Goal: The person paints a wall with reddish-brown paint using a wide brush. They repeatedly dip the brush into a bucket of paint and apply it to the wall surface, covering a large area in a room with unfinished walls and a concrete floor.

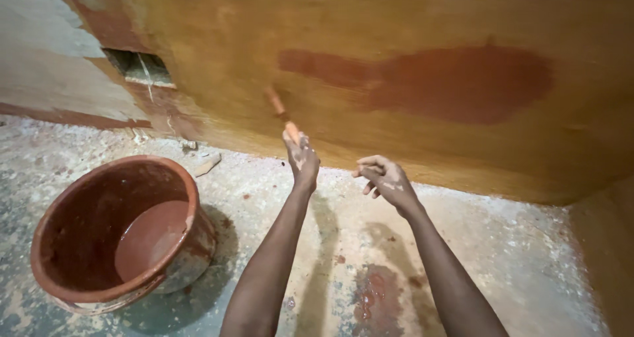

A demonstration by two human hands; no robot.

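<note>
Paintbrush [280, 112] in the head view: it is gripped in the left hand [302, 158], which is closed round the lower end of its orange handle. The brush's long axis runs up and to the left from that hand, tilted, and its far end meets the ochre wall [396, 20] just left of a dark red-brown painted patch [456, 82]. The patch thus lies up and to the right of the brush tip, close beside it.

The right hand [385, 178] holds nothing; its fingers are loosely curled, and it hangs lower, near the foot of the wall and apart from the brush. The left hand is clearly the nearer one to the wall's painted area.

A round tub [99, 198] with red-brown paint pooled in its bottom stands on the speckled floor [515, 264], well to the left of both arms. A small rectangular opening [140, 67] shows in the wall above the tub.
</note>
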